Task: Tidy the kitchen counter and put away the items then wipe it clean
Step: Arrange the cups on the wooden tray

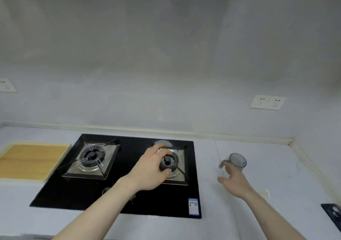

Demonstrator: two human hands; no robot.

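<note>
Hands are split between two jobs on the pale counter (258,166). The left hand (153,171) reaches over the black gas hob (129,199) with its thumb and fingers curled round the dark burner cap (167,163) of the right-hand burner, which sits at about 3 o'clock from the left burner (92,156). The right hand (233,179) is spread and grasps nothing, its fingertips just beside the handle of a clear glass mug (238,161) that stands upright on the counter at about 3 o'clock from the hob. Judging from this, the step in hand is seating the cap and picking up the mug to put it away. To do it well, the cap should be set flat and centred in its ring before it is let go (a tilted cap would rock), and the mug taken by the handle with a full grip, then lifted straight up so that it does not skid on the smooth surface. A wooden tray (33,160) lies at 9 o'clock from the hob, well apart from both hands.
</note>
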